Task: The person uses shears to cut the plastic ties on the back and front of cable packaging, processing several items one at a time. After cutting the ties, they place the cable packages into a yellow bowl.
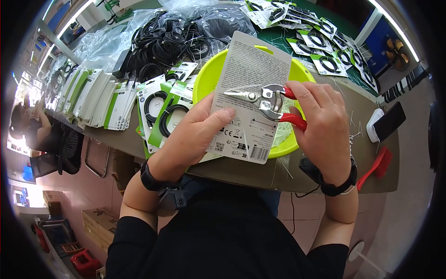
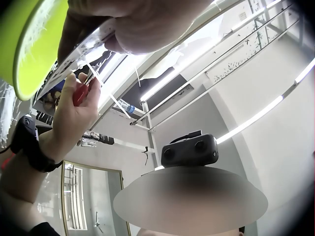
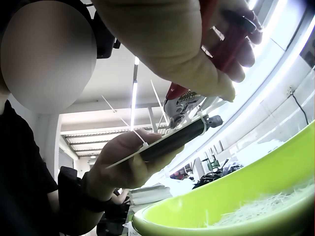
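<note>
My left hand (image 1: pixel 195 130) grips a grey printed packaging card (image 1: pixel 253 60) by its left edge, thumb on the printed back. In the right wrist view a black cable (image 3: pixel 174 141) lies along the card's underside, and thin white cable tie tails (image 3: pixel 155 98) stick up from its back. My right hand (image 1: pixel 325 118) holds small pruning shears (image 1: pixel 293 121) by their red handles. Their metal blades lie over the middle of the card, beside a white tie tail. A lime-green basin (image 1: pixel 203 86) sits beneath the card, with white tie clippings (image 1: pixel 282 135) inside.
Carded cables (image 1: pixel 162 114) and a row of flat cards (image 1: pixel 90 97) stand to the left. Loose black cables (image 1: pixel 162 44) and plastic bags lie behind. More carded cables (image 1: pixel 320 42) cover the back right. A red brush (image 1: pixel 382 162) and a phone (image 1: pixel 390 122) are at right.
</note>
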`<state>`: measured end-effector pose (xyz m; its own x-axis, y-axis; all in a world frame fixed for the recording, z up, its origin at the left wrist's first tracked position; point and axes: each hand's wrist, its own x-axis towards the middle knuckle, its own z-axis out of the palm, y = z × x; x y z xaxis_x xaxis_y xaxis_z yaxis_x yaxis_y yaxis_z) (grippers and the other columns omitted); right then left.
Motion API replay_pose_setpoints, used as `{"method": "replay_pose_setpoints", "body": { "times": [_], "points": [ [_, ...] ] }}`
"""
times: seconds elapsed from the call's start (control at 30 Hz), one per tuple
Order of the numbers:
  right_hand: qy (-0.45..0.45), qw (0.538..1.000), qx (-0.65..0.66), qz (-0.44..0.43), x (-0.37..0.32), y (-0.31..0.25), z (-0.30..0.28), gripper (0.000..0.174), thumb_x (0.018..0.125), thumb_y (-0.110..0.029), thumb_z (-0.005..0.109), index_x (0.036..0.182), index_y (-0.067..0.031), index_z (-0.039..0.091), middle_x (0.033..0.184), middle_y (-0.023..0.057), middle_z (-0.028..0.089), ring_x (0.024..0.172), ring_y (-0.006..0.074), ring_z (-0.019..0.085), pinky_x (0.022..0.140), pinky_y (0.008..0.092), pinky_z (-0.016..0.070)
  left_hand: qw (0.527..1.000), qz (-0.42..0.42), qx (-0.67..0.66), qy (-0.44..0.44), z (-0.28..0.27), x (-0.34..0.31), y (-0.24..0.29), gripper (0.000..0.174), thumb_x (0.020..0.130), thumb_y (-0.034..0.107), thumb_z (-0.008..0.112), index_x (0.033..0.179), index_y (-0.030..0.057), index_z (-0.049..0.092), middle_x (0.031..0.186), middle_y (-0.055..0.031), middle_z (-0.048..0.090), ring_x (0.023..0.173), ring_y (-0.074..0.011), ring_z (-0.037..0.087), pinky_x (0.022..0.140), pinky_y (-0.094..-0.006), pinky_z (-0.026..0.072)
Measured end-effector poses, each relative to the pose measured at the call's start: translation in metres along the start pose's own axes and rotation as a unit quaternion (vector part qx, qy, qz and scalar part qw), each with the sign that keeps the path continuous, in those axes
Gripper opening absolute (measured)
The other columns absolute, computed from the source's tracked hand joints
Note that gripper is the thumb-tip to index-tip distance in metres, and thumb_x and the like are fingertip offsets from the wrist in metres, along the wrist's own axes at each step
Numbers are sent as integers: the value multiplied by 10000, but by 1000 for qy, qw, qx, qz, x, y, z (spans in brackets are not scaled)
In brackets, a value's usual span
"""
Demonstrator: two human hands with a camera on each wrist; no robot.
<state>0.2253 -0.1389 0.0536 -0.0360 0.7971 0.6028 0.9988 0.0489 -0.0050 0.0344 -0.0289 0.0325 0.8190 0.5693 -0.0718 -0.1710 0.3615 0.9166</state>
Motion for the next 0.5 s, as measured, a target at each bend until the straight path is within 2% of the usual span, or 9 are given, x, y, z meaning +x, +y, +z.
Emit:
{"method": "replay_pose_setpoints", "body": {
  "times": [0.1, 0.13, 0.23, 0.27, 0.37, 0.5],
  "points": [
    [-91, 994, 34, 59, -5, 0, 1, 368, 700, -37, 664, 1063, -43, 605, 932, 95, 600, 893, 264, 562, 799, 391, 427, 998, 42, 32, 30, 1, 1, -6, 360, 939, 113, 440, 1256, -55, 410, 1139, -148, 575, 971, -193, 616, 828, -310, 526],
    [-92, 993, 34, 58, -6, 0, 0, 368, 700, -37, 664, 1063, -43, 605, 932, 95, 600, 893, 264, 562, 799, 391, 427, 998, 41, 31, 31, -1, 1, -5, 360, 939, 113, 440, 1256, -55, 410, 1139, -148, 575, 971, -193, 616, 828, -310, 526],
    [-59, 983, 132, 114, -5, 4, -5, 370, 685, -40, 669, 1050, -46, 610, 924, 89, 597, 885, 262, 560, 798, 390, 429, 997, -40, -62, 26, -16, 5, 3, 366, 927, 107, 436, 1250, -64, 418, 1132, -158, 579, 961, -208, 623, 825, -325, 532],
    [-62, 983, 134, 112, -5, 5, -7, 370, 685, -40, 669, 1050, -46, 610, 924, 89, 597, 885, 262, 560, 798, 390, 429, 997, -40, -64, 29, -19, 6, 4, 366, 927, 107, 436, 1250, -64, 418, 1132, -158, 579, 961, -208, 623, 825, -325, 532],
    [-37, 999, 21, -12, -5, 9, -13, 403, 675, -4, 671, 1069, -57, 610, 967, 105, 603, 888, 292, 555, 800, 392, 443, 996, 2, -66, 60, -25, 7, 4, 360, 916, 103, 434, 1231, -71, 436, 1127, -166, 583, 966, -222, 625, 826, -338, 536],
    [-54, 998, 21, -20, -7, 5, -10, 402, 674, -5, 669, 1068, -61, 611, 963, 104, 602, 892, 291, 551, 799, 388, 440, 995, 4, -60, 75, -18, 6, 8, 349, 916, 100, 428, 1219, -72, 446, 1123, -169, 586, 970, -221, 625, 824, -337, 536]
  ]
}}
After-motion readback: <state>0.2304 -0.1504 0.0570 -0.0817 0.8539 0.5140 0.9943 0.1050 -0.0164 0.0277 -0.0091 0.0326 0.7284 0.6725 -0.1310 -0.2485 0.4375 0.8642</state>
